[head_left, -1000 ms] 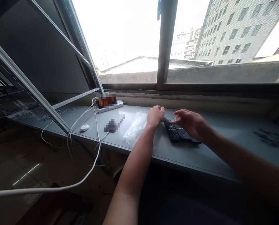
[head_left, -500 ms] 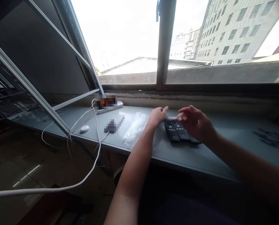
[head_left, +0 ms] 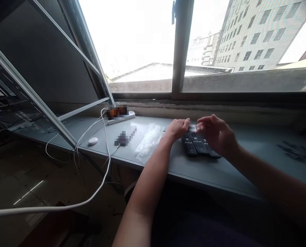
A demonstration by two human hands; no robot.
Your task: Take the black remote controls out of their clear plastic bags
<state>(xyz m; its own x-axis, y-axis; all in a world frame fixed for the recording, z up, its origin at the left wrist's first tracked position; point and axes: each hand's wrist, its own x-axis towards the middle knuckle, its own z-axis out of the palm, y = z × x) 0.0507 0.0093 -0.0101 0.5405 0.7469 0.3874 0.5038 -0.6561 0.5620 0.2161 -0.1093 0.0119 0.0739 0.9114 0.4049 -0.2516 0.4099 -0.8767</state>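
Observation:
Several black remote controls [head_left: 199, 145] lie side by side on the grey tabletop, their upper ends partly hidden behind my hands. Above those ends a small clear plastic bag [head_left: 192, 128] spans the gap between my fingers. My left hand [head_left: 178, 129] is closed on the bag's left side, thumb pointing right. On its other side my right hand [head_left: 217, 135] pinches the plastic with curled fingertips. A pile of flat clear plastic bags [head_left: 149, 142] rests left of my left wrist.
A white power strip [head_left: 122, 117], a white round device [head_left: 93, 141] and a blurred-out item with a cable [head_left: 123, 139] are on the left. White cables [head_left: 107, 171] hang over the edge. Dark objects [head_left: 298, 152] lie far right. A metal frame [head_left: 47, 113] leans at left.
My left hand has moved slightly right and turned. More of the clear plastic shows between my hands. My right hand has shifted only a little.

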